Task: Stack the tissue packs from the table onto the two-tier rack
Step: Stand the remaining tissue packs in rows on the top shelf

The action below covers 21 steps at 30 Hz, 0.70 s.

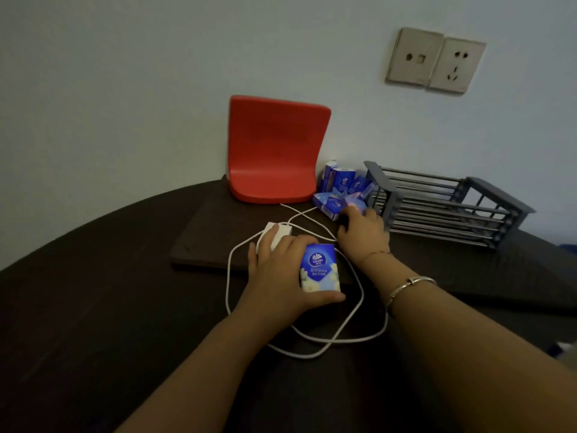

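My left hand (281,276) grips a blue tissue pack (319,267) upright near the middle of the dark table, thumb under its lower edge. My right hand (363,228) reaches to a pile of several blue tissue packs (338,190) by the wall, its fingertips on the nearest pack (352,205). I cannot tell whether the fingers have closed round it. The grey two-tier rack (443,204) stands just right of the pile, with no packs visible on its bars.
A red plastic stand (274,151) sits behind the pile against the wall. A white charger block (279,234) and its looping white cable (231,276) lie on a dark mat (212,232) around my hands. Wall sockets (437,60) sit above the rack.
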Available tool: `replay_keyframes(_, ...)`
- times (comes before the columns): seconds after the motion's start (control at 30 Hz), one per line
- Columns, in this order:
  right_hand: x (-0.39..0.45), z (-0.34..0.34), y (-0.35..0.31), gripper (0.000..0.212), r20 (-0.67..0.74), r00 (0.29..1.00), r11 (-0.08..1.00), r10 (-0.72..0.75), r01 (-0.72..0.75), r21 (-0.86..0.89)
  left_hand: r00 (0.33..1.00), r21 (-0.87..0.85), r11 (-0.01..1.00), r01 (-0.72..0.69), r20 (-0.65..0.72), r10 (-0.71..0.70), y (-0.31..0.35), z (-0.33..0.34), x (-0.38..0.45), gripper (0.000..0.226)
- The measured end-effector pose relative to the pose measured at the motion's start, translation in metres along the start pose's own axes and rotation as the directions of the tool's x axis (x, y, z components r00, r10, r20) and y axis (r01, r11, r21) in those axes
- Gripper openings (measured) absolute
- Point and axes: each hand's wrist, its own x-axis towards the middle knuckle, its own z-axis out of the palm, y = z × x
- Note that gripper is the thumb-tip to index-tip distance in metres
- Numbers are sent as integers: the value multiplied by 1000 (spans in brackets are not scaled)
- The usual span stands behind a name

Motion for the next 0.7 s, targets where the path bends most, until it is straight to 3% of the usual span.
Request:
replay_keyframes(0.1,0,-2,-7,45,-52,999,999,12,-14,-31,997,-94,995,-24,-71,17,-2,1,-2,87)
replay_keyframes(0.2,4,-3,-17,50,-78,997,1000,16,-16,0,977,-301,952,-64,-212,-1,-5,1,-1,80)
replay_keyframes(0.3,14,-1,-23,58,15,1000,996,-16,17,-87,946,-455,888,-73,-315,-83,-5,-2,0,77)
replay_keyframes(0.43,29,0,-28,58,107,994,982,33,-12,-188,915,-469,879,-79,-384,-122,-6,-3,3,77)
replay_keyframes(0.57,33,2,-35,52,57,995,978,83,-70,-198,904,-467,881,-81,-407,-132,-9,-2,5,78)
replay_keyframes(0.7,27,1,-36,44,6,999,976,32,-30,-214,881,-500,861,-96,-444,-160,-11,-1,6,79)
